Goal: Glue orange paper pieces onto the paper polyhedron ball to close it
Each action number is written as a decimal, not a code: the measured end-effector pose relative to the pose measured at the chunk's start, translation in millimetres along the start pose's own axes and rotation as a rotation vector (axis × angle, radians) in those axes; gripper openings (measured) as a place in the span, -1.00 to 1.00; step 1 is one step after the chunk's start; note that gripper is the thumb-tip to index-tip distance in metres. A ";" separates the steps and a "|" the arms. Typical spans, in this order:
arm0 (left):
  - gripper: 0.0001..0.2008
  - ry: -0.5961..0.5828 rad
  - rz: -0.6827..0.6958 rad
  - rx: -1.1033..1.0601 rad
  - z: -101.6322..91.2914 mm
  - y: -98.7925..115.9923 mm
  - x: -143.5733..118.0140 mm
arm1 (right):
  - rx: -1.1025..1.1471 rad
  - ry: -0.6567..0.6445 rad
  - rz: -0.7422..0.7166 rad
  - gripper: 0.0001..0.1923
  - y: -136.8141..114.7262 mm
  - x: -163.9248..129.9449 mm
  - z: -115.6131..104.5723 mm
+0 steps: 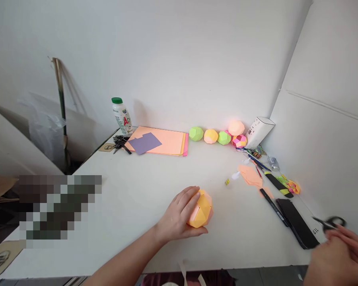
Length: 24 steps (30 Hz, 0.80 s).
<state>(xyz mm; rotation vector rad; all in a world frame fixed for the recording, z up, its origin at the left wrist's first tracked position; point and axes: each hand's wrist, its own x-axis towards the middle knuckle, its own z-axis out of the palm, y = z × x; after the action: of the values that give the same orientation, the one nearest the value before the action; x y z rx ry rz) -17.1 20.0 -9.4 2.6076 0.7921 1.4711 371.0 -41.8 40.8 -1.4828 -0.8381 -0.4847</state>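
Note:
My left hand [180,214] is wrapped around a faceted paper ball [203,211] in yellow and peach, above the near middle of the table. Its fingers lie over the top left of the ball, and the thumb is underneath. At the right edge, my right hand [335,256] is slightly blurred, its fingers closed at the handles of a pair of black scissors [329,223]. The blades point left. Just left of this hand lies a black phone [296,223], with a black marker [274,207] alongside.
Several finished paper balls [211,136] line the back wall beside a white paper container [259,132]. Colored sheets [170,141], keys [121,142] and a white bottle [122,117] stand back left. Peach paper pieces [250,175] and a cutter [277,183] lie right.

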 end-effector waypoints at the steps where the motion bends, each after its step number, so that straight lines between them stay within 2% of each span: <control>1: -0.09 -0.006 -0.003 0.000 0.8 -0.6 -0.5 | 0.074 0.101 -0.073 -0.85 -13.8 -13.4 10.5; 5: -0.05 -0.014 0.003 0.004 2.6 -3.4 -1.4 | 0.272 -0.679 -0.498 -0.83 -74.7 -79.8 56.0; 6: -0.05 -0.014 -0.001 0.001 2.6 -4.2 -1.5 | 0.349 -0.796 -0.597 -0.78 -86.2 -94.3 67.0; 8: -0.05 -0.020 -0.020 -0.004 2.4 -5.9 -1.7 | 0.406 -1.023 -0.686 -0.68 -100.9 -115.2 85.1; 10: -0.05 -0.041 -0.041 -0.012 2.2 -7.5 -2.4 | 0.396 -1.264 -0.724 -0.61 -105.7 -123.6 96.5; 12: -0.03 -0.063 -0.045 -0.024 2.1 -8.6 -3.3 | 0.376 -1.440 -0.738 -0.58 -104.9 -121.5 102.9; 14: -0.01 -0.079 -0.044 -0.032 2.1 -9.3 -4.1 | 0.348 -1.487 -0.655 -0.62 -103.8 -114.7 107.3; 15: -0.01 -0.081 -0.044 -0.034 2.1 -9.4 -4.2 | 0.342 -1.455 -0.555 -0.64 -104.4 -111.4 109.3; 18: -0.03 -0.073 -0.057 -0.033 2.0 -9.3 -3.0 | 0.445 -1.315 -0.135 -0.69 -112.3 -109.3 113.4; 20: -0.04 -0.067 -0.062 -0.039 2.2 -8.9 -1.7 | 0.569 -1.342 0.089 -0.67 -121.1 -115.4 112.5; 22: -0.05 -0.078 -0.057 -0.050 3.0 -8.5 -1.2 | 0.633 -1.440 0.185 -0.62 -130.2 -125.0 108.7; 24: -0.04 -0.100 -0.054 -0.057 4.1 -8.2 -2.0 | 0.686 -1.501 0.186 -0.59 -137.3 -134.5 104.6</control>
<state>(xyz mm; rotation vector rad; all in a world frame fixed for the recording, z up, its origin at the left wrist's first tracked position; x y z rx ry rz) -18.0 27.0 -15.5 2.5737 0.7913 1.3186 162.8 22.9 21.4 -1.0534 -1.7235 1.1484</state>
